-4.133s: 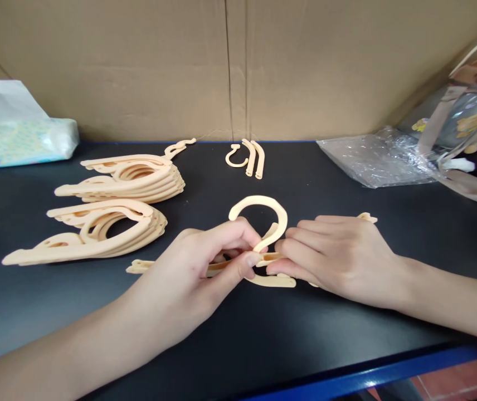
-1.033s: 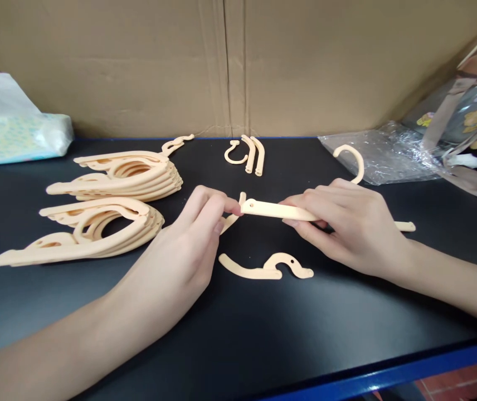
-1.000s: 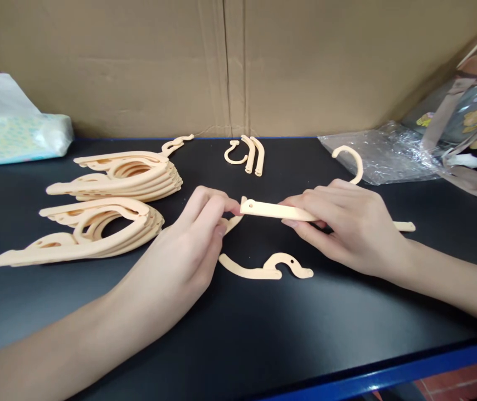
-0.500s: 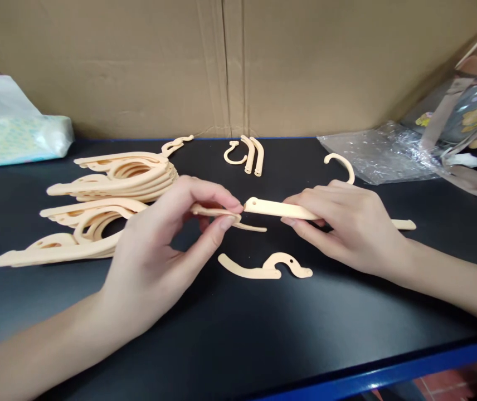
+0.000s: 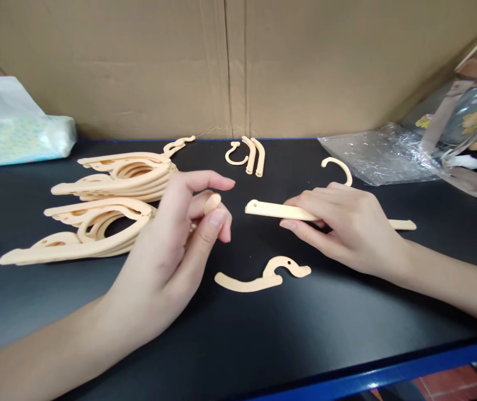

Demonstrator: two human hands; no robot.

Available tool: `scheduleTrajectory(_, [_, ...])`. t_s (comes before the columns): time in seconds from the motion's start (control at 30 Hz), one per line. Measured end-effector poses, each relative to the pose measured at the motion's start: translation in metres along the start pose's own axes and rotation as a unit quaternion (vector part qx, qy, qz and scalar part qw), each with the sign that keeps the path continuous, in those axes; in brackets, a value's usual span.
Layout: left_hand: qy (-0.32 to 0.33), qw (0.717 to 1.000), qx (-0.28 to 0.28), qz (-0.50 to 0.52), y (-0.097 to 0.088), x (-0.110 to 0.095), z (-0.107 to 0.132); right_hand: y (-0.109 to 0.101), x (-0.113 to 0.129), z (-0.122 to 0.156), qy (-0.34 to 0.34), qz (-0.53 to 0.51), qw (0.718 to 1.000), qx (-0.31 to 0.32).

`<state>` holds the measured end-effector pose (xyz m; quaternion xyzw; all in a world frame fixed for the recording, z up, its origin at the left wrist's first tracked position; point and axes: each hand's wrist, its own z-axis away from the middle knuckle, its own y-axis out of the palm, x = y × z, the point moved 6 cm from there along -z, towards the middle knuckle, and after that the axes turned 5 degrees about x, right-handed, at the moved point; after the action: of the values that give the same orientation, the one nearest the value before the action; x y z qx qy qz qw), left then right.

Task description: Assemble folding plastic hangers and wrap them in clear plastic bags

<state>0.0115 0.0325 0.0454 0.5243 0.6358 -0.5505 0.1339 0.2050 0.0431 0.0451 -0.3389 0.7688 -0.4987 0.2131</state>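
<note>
My left hand [image 5: 180,234] is closed on a cream plastic hanger piece [image 5: 212,203]. Its rounded end shows at the thumb, while most of the rest is hidden in the fingers. My right hand [image 5: 339,223] grips a cream plastic hanger [image 5: 274,210], whose flat arm with a hole points left toward my left hand. A curved hook [image 5: 341,167] rises behind those knuckles, and a straight end sticks out at the right. The two held pieces are apart. Below them on the table lies a curved pair of joined hanger parts [image 5: 249,284].
Two stacks of folded hangers, a rear one [image 5: 113,181] and a front one [image 5: 92,245], sit at left. A loose hook [image 5: 230,160] and two curved arms [image 5: 254,159] lie at the back. Tissue pack [image 5: 25,133] stands far left; clear plastic [image 5: 372,153] lies right.
My left hand has drawn back from the hanger in my right hand and turned its piece end-on, forefinger raised. The joined parts below have shifted, their left arm swinging slightly downward.
</note>
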Motion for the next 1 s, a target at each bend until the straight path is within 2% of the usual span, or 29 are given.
scheduleTrajectory(0.1, [-0.039,0.998,0.038,-0.024,0.006,0.007,-0.001,0.0,0.0,0.0,0.0,-0.004,1.0,0.005])
scheduleTrajectory(0.27, [-0.03,0.989,0.079,-0.121,0.009,0.011,-0.003,0.001,0.001,0.0,-0.005,-0.009,1.0,0.009])
scheduleTrajectory(0.4, [-0.084,0.974,0.115,-0.176,0.011,0.021,-0.005,0.0,0.002,-0.001,-0.015,-0.014,1.0,0.009])
scheduleTrajectory(0.53, [-0.116,0.962,0.126,-0.214,0.012,0.022,-0.005,0.0,0.004,-0.001,-0.029,-0.029,0.999,0.013])
scheduleTrajectory(0.67, [-0.101,0.964,0.14,-0.204,0.015,0.02,-0.005,0.0,0.006,-0.001,-0.043,-0.037,0.998,0.018])
scheduleTrajectory(0.83, [-0.051,0.973,0.115,-0.195,0.013,0.016,-0.006,0.002,0.007,-0.001,-0.049,-0.034,0.998,0.029])
scheduleTrajectory(1.0, [-0.009,0.97,0.121,-0.209,0.018,0.013,-0.005,0.007,0.01,-0.002,-0.069,-0.048,0.995,0.057])
